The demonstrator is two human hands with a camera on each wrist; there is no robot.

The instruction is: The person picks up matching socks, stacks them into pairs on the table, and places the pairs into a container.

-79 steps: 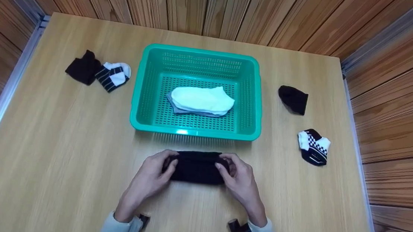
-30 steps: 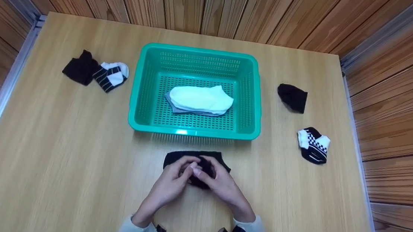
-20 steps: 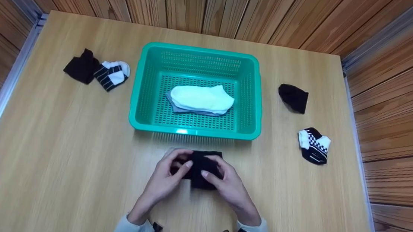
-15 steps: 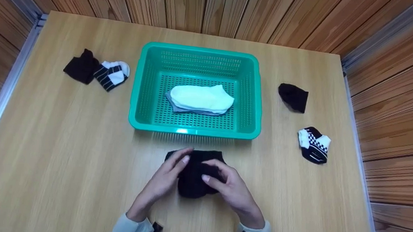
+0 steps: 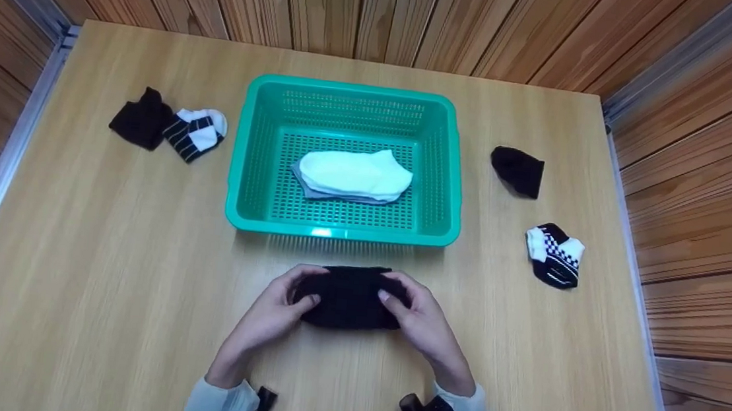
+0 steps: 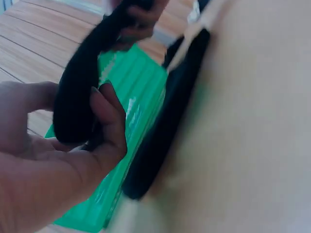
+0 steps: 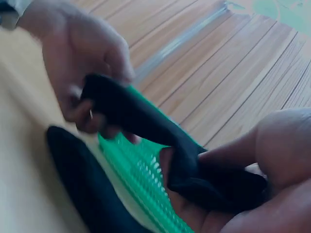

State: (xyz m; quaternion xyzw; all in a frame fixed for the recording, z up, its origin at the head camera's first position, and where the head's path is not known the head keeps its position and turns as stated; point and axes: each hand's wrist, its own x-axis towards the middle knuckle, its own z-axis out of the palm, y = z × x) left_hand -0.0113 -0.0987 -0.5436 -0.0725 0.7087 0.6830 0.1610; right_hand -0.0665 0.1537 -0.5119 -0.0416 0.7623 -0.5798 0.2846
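Stretched sideways between the two hands is a black sock (image 5: 350, 300), in front of the basket. My left hand (image 5: 274, 307) pinches its left end between thumb and fingers, and my right hand (image 5: 422, 316) grips the other end. Both wrist views show this sock raised off the table. A second black sock (image 6: 165, 121) lies below it on the tabletop; in the head view the held sock mostly covers it. Behind the hands stands a green basket (image 5: 342, 233) with a white sock (image 5: 355, 173) resting on a grey sock (image 5: 314, 194).
At the left lie a folded black sock (image 5: 143, 120) and a striped black-and-white sock (image 5: 193, 134), touching. Another black sock (image 5: 518, 172) and a checkered sock (image 5: 554, 255) lie apart at the right. Wooden panel walls (image 5: 389, 15) border the table.
The hands came together over the sock, then the sock hung folded from the right hand. Now the hands have spread apart and hold it lengthwise by both ends. The basket stays put.
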